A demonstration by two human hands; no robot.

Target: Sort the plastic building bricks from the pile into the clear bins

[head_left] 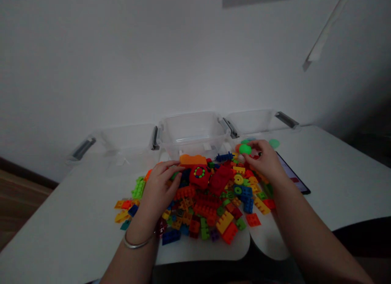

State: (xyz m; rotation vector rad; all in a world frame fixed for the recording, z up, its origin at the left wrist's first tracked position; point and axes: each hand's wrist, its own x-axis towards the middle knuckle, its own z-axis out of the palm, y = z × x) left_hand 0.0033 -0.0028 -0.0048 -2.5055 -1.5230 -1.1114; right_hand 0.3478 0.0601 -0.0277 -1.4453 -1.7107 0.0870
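A white desk (332,166) spreads before me in dim light. Loose toy bricks (204,208) lie heaped toward its near edge. My left hand (160,186), a silver bangle (137,245) at the wrist, is at their left side, fingers slightly apart; I cannot tell whether they grip anything. A red toy (200,175) sits atop the bricks. Between them and the right edge lies a tablet (295,175). At their far right, my right hand (265,160) pinches a green ball (245,149). Three clear boxes (192,148) stand along the far edge, a pale wall (152,64) behind.
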